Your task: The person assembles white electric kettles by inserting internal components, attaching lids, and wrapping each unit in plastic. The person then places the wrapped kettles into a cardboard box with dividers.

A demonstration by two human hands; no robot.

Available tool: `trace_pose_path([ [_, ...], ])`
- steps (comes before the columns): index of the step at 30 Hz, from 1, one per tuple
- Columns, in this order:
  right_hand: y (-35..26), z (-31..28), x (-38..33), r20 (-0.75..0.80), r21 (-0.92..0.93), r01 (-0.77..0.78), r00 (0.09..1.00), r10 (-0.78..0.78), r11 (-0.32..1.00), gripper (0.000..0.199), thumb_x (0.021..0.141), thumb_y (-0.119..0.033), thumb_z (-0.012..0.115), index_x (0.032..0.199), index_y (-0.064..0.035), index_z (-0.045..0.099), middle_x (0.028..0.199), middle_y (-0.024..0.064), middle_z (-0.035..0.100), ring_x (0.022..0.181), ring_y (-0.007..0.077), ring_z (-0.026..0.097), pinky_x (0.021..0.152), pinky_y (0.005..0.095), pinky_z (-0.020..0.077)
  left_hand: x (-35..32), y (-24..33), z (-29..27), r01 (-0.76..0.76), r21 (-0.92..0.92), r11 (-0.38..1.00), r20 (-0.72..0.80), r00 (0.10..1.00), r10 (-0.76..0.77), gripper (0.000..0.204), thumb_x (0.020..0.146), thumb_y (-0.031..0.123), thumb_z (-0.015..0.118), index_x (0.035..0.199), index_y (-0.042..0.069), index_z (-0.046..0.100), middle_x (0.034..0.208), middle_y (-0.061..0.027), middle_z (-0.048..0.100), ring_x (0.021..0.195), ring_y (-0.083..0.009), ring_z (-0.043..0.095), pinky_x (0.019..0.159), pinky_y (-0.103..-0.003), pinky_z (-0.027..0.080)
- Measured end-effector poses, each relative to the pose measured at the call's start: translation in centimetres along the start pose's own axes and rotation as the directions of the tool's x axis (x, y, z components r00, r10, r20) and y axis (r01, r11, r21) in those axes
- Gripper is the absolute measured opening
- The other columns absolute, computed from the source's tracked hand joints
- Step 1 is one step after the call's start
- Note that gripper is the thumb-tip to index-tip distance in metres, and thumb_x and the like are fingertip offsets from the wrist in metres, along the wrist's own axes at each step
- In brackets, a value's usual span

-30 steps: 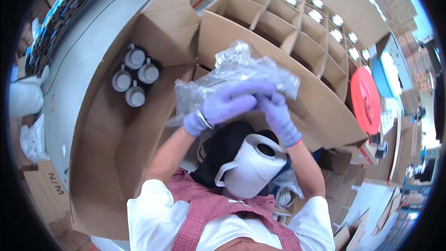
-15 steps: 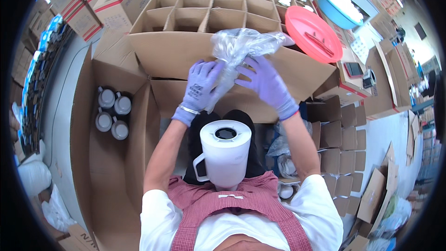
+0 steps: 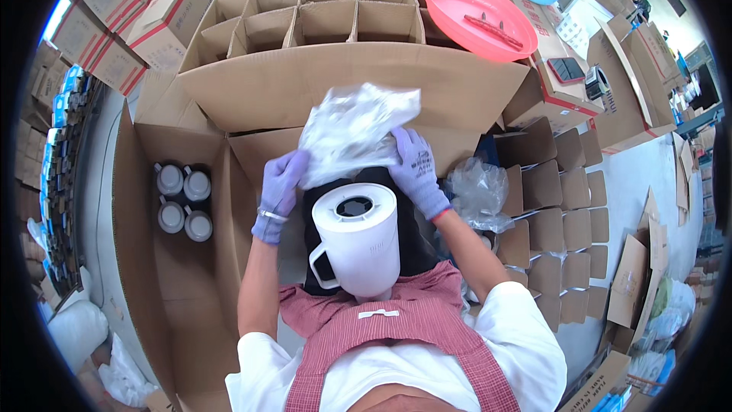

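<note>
Left hand and right hand pinch the plastic bag, fingers nearly closed. The white jug is unbagged; four handled vessels already stand in the carton.

Pink basin (phone nearby, apparently)
</note>
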State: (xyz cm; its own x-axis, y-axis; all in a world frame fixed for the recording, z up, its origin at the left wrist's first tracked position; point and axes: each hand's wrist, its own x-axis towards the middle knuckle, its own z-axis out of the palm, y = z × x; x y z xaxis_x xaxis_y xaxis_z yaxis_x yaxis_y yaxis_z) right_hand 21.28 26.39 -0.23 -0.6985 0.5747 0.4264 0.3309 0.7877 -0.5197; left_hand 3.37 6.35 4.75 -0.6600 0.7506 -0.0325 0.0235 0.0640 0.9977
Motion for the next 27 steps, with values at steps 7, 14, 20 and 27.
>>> trace_pose_path([
  [7,-6.0,-5.2,-10.9,-0.135,0.158,0.255,0.963,-0.235,0.954,0.033,0.068,-0.008,0.069,0.1,-0.0079,0.061,0.106,0.0094,0.063,0.1,0.0302,0.061,0.106,0.0568,0.0383,-13.9,-5.1,-2.7,-0.066,0.045,0.997,-0.041,0.997,0.068,0.026,0.09,0.017,0.06,0.1,-0.005,0.069,0.095,-0.007,0.067,0.084,-0.0163,0.063,0.074,-0.029,0.049],
  [14,-2.7,-4.8,-15.6,0.098,0.156,0.293,0.946,-0.31,0.943,0.036,0.072,-0.009,0.068,0.107,-0.0083,0.06,0.117,0.011,0.058,0.111,0.0305,0.056,0.107,0.0553,0.0371,-15.6,-8.2,-2.0,-0.001,0.095,0.995,-0.069,0.998,0.008,0.023,0.087,0.016,0.065,0.097,-0.003,0.07,0.1,-0.01,0.068,0.089,-0.0198,0.063,0.079,-0.032,0.049],
  [20,-2.5,-4.9,-11.8,0.181,0.069,0.289,0.938,-0.297,0.955,0.032,0.069,-0.013,0.067,0.099,-0.007,0.059,0.117,0.0129,0.055,0.119,0.0337,0.05,0.109,0.0546,0.0338,-15.0,-9.8,-4.0,0.004,0.394,0.919,0.101,0.994,-0.048,0.021,0.086,0.016,0.065,0.094,-0.002,0.07,0.09,-0.0085,0.068,0.081,-0.0162,0.063,0.072,-0.032,0.049],
  [27,-0.5,-6.2,-24.2,0.391,0.3,0.334,0.811,-0.434,0.894,0.026,0.08,-0.025,0.065,0.104,-0.0136,0.062,0.124,0.0135,0.056,0.128,0.0322,0.047,0.109,0.0567,0.0336,-20.3,-5.6,-5.4,0.118,0.474,0.872,0.248,0.933,-0.261,0.026,0.095,0.017,0.053,0.084,0.001,0.07,0.084,-0.0049,0.067,0.077,-0.0132,0.061,0.073,-0.029,0.049],
])
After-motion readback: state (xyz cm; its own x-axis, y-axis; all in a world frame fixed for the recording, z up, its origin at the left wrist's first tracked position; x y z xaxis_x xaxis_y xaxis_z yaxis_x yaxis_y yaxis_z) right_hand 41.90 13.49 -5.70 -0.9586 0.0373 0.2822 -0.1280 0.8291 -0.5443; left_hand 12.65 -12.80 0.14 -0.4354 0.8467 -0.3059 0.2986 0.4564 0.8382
